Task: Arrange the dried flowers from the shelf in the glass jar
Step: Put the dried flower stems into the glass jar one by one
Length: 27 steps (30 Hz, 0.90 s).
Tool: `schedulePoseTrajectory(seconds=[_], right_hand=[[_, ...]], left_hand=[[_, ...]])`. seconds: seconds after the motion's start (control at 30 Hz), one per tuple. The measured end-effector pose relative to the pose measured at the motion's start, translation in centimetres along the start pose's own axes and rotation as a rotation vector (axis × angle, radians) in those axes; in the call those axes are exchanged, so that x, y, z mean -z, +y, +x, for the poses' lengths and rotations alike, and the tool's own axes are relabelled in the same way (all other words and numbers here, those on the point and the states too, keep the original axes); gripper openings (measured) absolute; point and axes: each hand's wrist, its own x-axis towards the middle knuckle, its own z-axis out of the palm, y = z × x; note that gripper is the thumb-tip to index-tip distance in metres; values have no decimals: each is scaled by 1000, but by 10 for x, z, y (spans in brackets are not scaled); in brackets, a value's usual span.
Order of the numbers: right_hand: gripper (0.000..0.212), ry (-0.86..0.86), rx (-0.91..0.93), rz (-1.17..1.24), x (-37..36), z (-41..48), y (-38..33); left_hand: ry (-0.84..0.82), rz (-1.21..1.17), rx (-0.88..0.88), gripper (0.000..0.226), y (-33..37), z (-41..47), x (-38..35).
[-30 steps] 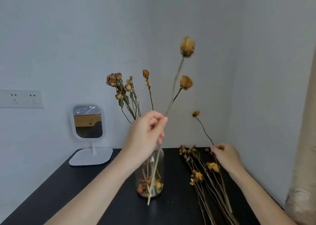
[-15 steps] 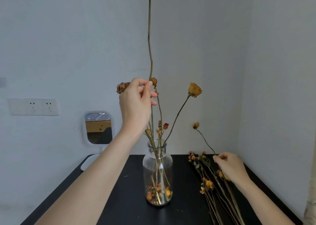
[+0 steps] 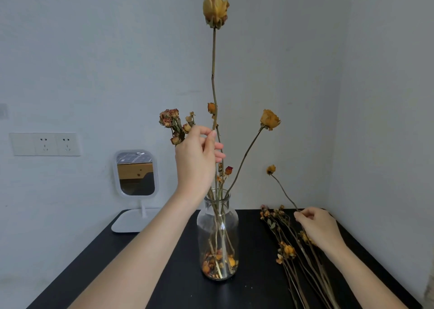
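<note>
A clear glass jar (image 3: 218,228) stands mid-shelf on the black shelf top (image 3: 164,280), with several dried stems and loose petals inside. My left hand (image 3: 197,158) pinches the stem of a tall dried yellow rose (image 3: 215,9) that stands upright in the jar. Beside it in the jar lean a pinkish cluster (image 3: 170,119) and a shorter yellow rose (image 3: 270,119). At the right, my right hand (image 3: 317,226) pinches a thin stem with a small yellow bud (image 3: 270,169), above a pile of dried flowers (image 3: 288,250) lying on the shelf.
A small white standing mirror (image 3: 135,174) sits at the back left of the shelf. A double wall socket (image 3: 44,144) is on the left wall. Walls close the shelf in at the back and right.
My left hand swung the tall yellow rose upright and lowered its stem into the jar. My right hand has stayed on the thin stem by the pile.
</note>
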Motion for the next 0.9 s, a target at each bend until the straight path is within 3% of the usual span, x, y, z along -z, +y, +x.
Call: schedulePoseTrajectory(seconds=[0.33,0.47,0.67,0.9], right_hand=[[18,-2,15,18,-2,-2,-3],[12,5,34,34,-1,-3,-8],[10,7,61,47,0,-7,-15],[13,33,47,131,-2,-7,-23]], left_hand=[[-207,119,57,2,-45,-26,-11],[-336,251,191,5,-65,-37,-11],[-193,144,195,2,-65,-40,-14],[-231,177,259,17,-78,-48,-17]])
